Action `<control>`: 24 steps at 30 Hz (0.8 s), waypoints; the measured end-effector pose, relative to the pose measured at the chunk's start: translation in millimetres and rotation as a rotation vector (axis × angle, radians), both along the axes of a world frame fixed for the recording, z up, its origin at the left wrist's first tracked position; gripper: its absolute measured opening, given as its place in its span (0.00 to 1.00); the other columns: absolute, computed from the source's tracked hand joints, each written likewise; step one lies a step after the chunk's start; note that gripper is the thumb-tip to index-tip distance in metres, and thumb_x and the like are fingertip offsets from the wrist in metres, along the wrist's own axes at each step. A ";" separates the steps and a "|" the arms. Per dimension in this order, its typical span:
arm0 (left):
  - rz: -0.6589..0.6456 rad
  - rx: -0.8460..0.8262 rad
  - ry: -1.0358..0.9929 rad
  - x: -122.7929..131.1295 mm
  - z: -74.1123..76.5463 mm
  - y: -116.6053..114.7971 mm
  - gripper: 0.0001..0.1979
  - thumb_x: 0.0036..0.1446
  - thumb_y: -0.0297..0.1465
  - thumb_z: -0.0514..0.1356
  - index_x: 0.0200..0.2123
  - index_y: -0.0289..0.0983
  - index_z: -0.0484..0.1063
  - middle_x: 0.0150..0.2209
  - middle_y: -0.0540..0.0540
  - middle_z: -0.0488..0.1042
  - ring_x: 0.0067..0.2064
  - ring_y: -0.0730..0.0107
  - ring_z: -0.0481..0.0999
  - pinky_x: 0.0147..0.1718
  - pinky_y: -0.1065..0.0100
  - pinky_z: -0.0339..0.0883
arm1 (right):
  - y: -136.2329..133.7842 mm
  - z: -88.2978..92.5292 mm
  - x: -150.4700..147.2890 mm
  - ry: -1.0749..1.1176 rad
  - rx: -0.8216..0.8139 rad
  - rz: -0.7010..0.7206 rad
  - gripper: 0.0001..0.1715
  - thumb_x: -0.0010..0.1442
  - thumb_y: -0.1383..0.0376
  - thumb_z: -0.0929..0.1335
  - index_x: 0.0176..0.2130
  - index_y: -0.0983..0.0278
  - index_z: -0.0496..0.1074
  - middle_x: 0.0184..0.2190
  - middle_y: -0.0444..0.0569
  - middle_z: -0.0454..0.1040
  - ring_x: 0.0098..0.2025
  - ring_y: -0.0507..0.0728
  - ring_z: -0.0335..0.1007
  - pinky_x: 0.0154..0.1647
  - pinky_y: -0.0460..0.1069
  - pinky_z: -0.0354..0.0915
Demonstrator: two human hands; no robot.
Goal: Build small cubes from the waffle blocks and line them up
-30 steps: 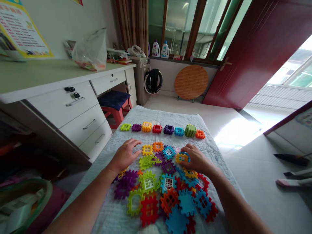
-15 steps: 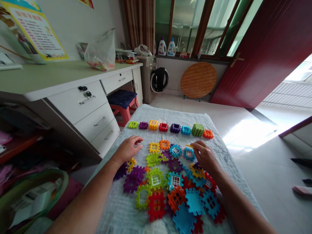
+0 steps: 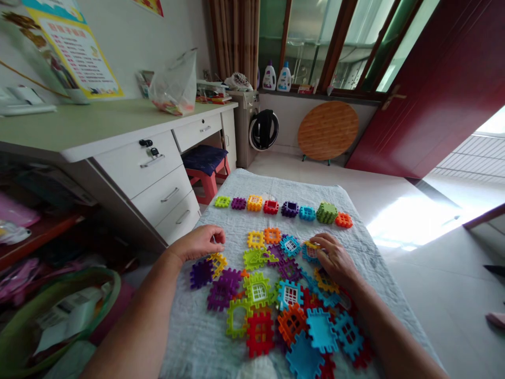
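1. The right hand [image 3: 335,258] lies palm down on the right side of the heap of toothed plastic tiles [image 3: 284,300]. Its fingertips curl over a blue tile with a yellow one [image 3: 311,249] at the heap's far edge. Whether they pinch it or only press on it, I cannot tell.
2. The left hand [image 3: 199,242] lies loosely curled on the quilted mat [image 3: 189,337], holding nothing, just beyond a small yellow tile [image 3: 218,261] and a purple one [image 3: 200,273].
3. To lift cleanly, grip the tile by two opposite toothed edges, not the window middle, and raise it straight so the teeth clear the neighbours.
4. Steady the heap with the free left hand.
5. The row of built cubes [image 3: 284,208] stands along the far side, well apart; keep the sleeve and wrist off it.
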State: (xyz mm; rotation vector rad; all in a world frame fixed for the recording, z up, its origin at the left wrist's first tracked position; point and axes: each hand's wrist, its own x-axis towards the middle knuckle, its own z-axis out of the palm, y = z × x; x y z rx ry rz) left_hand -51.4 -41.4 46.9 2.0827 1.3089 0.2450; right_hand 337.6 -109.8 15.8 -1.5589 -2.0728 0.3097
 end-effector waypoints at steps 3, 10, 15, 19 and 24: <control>0.012 0.086 0.017 11.9 -3.7 -2.2 0.09 0.46 0.34 0.59 0.32 0.38 0.71 0.31 0.50 0.72 0.30 0.68 0.71 0.31 0.69 0.64 | 0.7 -3.2 -0.1 0.035 0.037 -0.032 0.13 0.58 0.65 0.61 0.41 0.59 0.71 0.44 0.50 0.70 0.47 0.59 0.67 0.50 0.55 0.64; -0.075 0.468 -0.108 60.7 -13.7 -10.2 0.14 0.50 0.29 0.60 0.43 0.38 0.71 0.46 0.43 0.70 0.49 0.60 0.69 0.52 0.60 0.61 | -1.6 3.6 -7.1 0.136 0.135 -0.022 0.09 0.57 0.65 0.63 0.39 0.59 0.70 0.40 0.49 0.72 0.39 0.57 0.69 0.42 0.52 0.67; -0.078 0.489 -0.127 66.9 -12.3 -11.5 0.12 0.52 0.29 0.60 0.42 0.39 0.72 0.46 0.43 0.70 0.49 0.61 0.69 0.52 0.59 0.62 | -4.4 13.0 -13.4 0.219 0.239 -0.037 0.10 0.59 0.66 0.63 0.41 0.59 0.70 0.43 0.50 0.72 0.45 0.58 0.69 0.47 0.54 0.66; -0.044 0.478 -0.115 65.8 -13.9 -9.8 0.11 0.51 0.29 0.60 0.41 0.39 0.72 0.45 0.43 0.71 0.48 0.60 0.69 0.51 0.58 0.62 | -4.3 12.1 -23.0 0.230 0.196 0.015 0.11 0.60 0.64 0.63 0.44 0.59 0.70 0.44 0.51 0.71 0.45 0.58 0.69 0.46 0.54 0.67; -0.036 0.457 -0.093 66.2 -22.1 -7.1 0.13 0.50 0.28 0.60 0.42 0.38 0.72 0.45 0.43 0.71 0.48 0.59 0.69 0.52 0.58 0.61 | -2.0 8.0 -35.1 0.146 0.113 0.121 0.16 0.61 0.65 0.62 0.49 0.60 0.68 0.48 0.53 0.68 0.48 0.58 0.68 0.49 0.54 0.66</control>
